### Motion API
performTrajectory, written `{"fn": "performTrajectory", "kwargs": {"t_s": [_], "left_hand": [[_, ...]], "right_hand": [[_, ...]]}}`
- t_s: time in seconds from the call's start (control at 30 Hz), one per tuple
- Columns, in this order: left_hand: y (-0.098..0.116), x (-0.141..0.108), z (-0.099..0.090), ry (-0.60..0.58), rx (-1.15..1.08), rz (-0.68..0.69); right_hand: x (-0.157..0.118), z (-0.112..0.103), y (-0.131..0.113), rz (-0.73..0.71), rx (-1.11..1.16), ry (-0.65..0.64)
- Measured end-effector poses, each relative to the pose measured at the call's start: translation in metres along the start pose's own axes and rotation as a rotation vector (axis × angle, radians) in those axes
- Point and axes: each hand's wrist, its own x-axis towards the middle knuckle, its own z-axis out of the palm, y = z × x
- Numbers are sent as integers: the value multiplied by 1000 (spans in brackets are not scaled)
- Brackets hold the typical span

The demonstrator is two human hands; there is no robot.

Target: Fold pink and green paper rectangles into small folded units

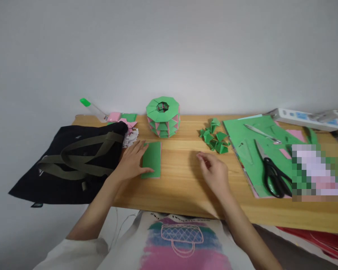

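Fingers spread, my left hand (pixel 133 159) lies open at the left edge of a green rectangular paper stack (pixel 152 161), its thumb resting on the lower part. My right hand (pixel 214 170) is closed in a pinch above the bare wood; whatever is between the fingertips, if anything, is too small to make out. Just beyond it sit several small folded green paper pieces (pixel 214 137). At the back stands a round green and pink folded-paper structure (pixel 163 116) with an opening in its top.
A black tote bag (pixel 87 163) covers the left of the wooden table (pixel 183 191). Beside it are white paper scraps (pixel 132 138) and pink pieces (pixel 114 117). On the right, black-handled scissors (pixel 270 174) lie on green sheets (pixel 242 142), near a white power strip (pixel 294 118).
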Motion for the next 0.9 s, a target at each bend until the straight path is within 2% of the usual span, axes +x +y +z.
{"fn": "performTrajectory", "kwargs": {"t_s": [0.1,0.17,0.37,0.47,0.67,0.8,0.9], "left_hand": [[-11,12,-1,-40,61,54],[-16,21,-2,-37,51,88],[-24,42,-3,-30,2,143],[-26,47,-2,-32,-32,158],[-23,46,-1,27,-147,175],[-10,36,-6,99,-279,161],[7,23,-13,91,-424,179]], "right_hand": [[-4,11,-8,-160,-59,-125],[-2,16,-8,-219,-107,-161],[14,14,-7,-218,-247,-143],[17,14,-16,-248,-255,-217],[15,31,-44,-297,-146,-369],[15,45,-53,-277,15,-384],[16,50,-55,-244,168,-383]]}}
